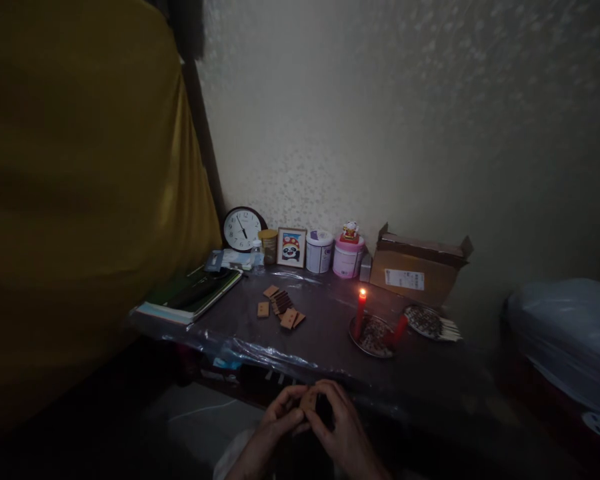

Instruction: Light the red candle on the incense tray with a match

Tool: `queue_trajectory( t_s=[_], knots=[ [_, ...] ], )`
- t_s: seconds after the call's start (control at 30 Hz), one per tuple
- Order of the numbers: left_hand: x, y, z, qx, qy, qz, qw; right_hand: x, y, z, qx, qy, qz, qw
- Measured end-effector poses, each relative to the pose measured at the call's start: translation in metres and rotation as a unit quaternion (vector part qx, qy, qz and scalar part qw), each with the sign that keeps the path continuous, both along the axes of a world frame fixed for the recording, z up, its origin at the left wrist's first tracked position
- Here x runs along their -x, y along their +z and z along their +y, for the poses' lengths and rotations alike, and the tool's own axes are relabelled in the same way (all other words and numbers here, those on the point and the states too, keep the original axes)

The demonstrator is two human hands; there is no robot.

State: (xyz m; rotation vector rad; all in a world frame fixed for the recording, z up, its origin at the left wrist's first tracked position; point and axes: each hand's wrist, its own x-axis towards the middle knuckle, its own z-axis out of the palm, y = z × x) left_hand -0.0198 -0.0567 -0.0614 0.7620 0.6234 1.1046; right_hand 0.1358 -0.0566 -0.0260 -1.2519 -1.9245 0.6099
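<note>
Currently left hand [275,425] and right hand [339,425] both pinch one small brown tile [309,400], fingers closed on it, near the table's [310,350] front edge. Similar tiles [289,318] lie loosely piled, left of the lit candle [361,317].

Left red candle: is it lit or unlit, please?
Lit: a bright flame shows at the top of the candle.

Table [325,327] with tiles [263,309], 2 plates [373,351]
</note>
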Motion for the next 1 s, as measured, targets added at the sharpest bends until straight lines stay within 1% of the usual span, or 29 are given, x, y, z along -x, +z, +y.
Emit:
queue_trajectory(
  t_s=[0.1,0.37,0.7,0.87,1.0],
  knots=[
    [0.001,-0.001,-0.001,0.008,0.001,-0.003,1.0,0.0,0.001,0.0,0.007,0.004,-0.002,1.0],
    [0.002,0.008,-0.004,0.016,0.005,0.012,1.0,0.0,0.001,-0.003,0.0,0.003,0.0,1.0],
    [0.001,0.002,-0.002,0.004,0.007,0.011,1.0,0.0,0.001,-0.001,0.009,0.0,-0.004,1.0],
    [0.001,0.007,-0.003,0.008,0.0,0.002,1.0,-0.001,0.005,-0.002,0.012,0.006,-0.004,1.0],
    [0.002,0.012,-0.004,0.011,0.002,0.009,1.0,-0.002,0.004,-0.003,0.013,0.011,-0.005,1.0]
  ],
)
